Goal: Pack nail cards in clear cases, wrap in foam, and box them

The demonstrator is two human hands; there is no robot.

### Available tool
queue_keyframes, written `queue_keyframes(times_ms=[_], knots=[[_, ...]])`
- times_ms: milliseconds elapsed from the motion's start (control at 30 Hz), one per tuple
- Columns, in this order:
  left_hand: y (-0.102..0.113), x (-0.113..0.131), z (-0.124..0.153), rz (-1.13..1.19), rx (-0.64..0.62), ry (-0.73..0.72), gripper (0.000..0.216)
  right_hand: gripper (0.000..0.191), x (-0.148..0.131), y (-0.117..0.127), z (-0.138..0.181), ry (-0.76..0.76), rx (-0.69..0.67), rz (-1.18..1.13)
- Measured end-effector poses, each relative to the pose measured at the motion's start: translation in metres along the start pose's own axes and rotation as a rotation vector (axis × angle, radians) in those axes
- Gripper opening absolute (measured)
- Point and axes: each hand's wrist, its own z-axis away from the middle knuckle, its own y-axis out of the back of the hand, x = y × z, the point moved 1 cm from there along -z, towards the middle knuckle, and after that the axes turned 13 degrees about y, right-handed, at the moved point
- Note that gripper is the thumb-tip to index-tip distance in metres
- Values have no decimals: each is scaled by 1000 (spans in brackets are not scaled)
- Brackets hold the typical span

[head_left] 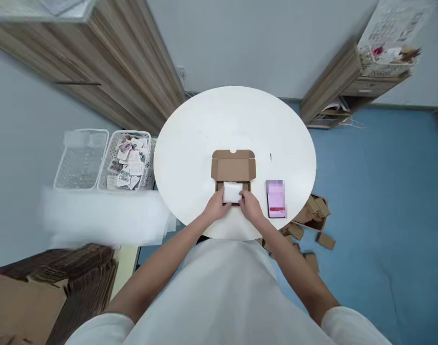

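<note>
A small brown cardboard mailer box [233, 168] stands on the white oval table with its lid folded up and back. A flat white packet [232, 192] sits in the box's opening, and I cannot tell its contents. My left hand [216, 206] grips the packet's left edge, its thumb at the box's front side. On the opposite edge, my right hand [251, 207] pinches the packet with fingers and thumb. Both hands partly hide the front of the box. A phone [275, 199] with a pink screen lies to the right of my right hand.
The white table [190, 139] spreads around the box. At left are a white basket of printed cards [127, 163], another white basket [80, 160], a blurred white stack [107, 218] and flattened cardboard [85, 282]. Small brown boxes [314, 211] lie on the floor at right.
</note>
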Motion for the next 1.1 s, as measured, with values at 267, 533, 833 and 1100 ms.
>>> queue_keyframes(times_ms=[267,533,833,1100], knots=[[-7,8,-7,-84,-45,192,60,33,-2,1,-14,-29,-139,99],[-7,14,-2,-156,-76,243,69,25,-5,-1,-11,5,-155,182],[3,12,4,-83,-76,146,60,24,-10,-2,-5,113,-126,166],[55,-13,-10,160,202,174,47,39,19,46,1,64,207,-75]])
